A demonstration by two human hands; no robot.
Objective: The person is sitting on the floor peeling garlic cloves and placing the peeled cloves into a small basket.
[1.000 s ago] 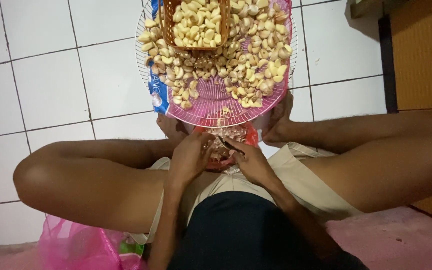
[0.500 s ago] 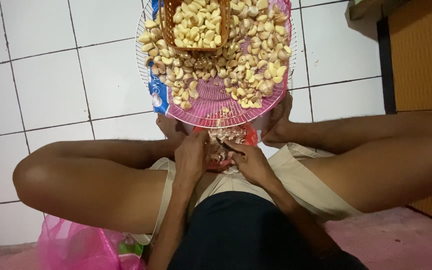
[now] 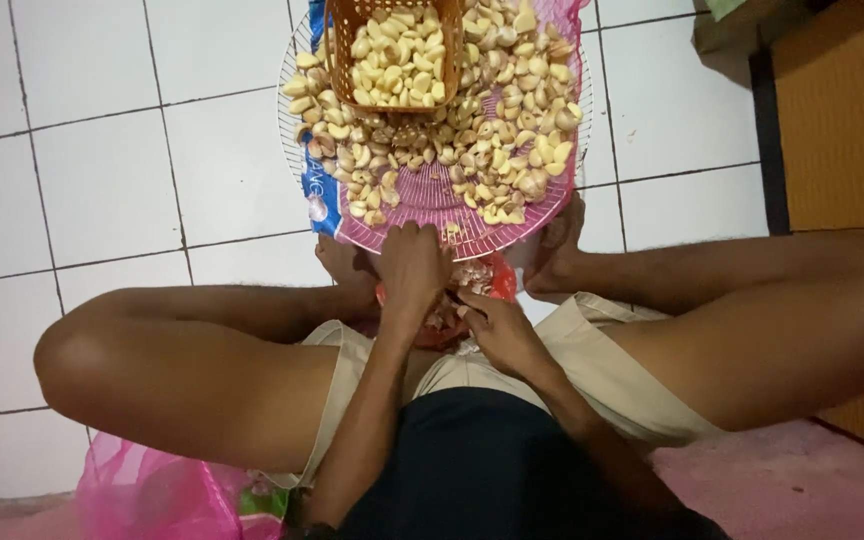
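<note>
A round pink mesh tray [image 3: 422, 205] lies on the floor in front of my crossed legs, heaped with garlic cloves [image 3: 497, 120]. A brown woven basket [image 3: 347, 35] of pale peeled cloves stands on its far side. My left hand [image 3: 410, 272] reaches to the tray's near rim, fingers curled down onto it, their tips hidden. My right hand [image 3: 497, 328] hovers just behind it with fingers drawn together over a red bowl [image 3: 500, 280] of garlic skins between my feet. Whether either hand holds anything is hidden.
I sit on a white tiled floor [image 3: 102, 180]. A blue printed bag [image 3: 314, 190] sticks out under the tray's left side. A pink mesh sack [image 3: 152, 495] lies by my left thigh. A brown wooden panel [image 3: 842, 110] stands at the right, with a pink mat [image 3: 802, 480] below it.
My left hand has left the right hand and moved forward to the tray's near rim. The right hand stays over the red bowl.
</note>
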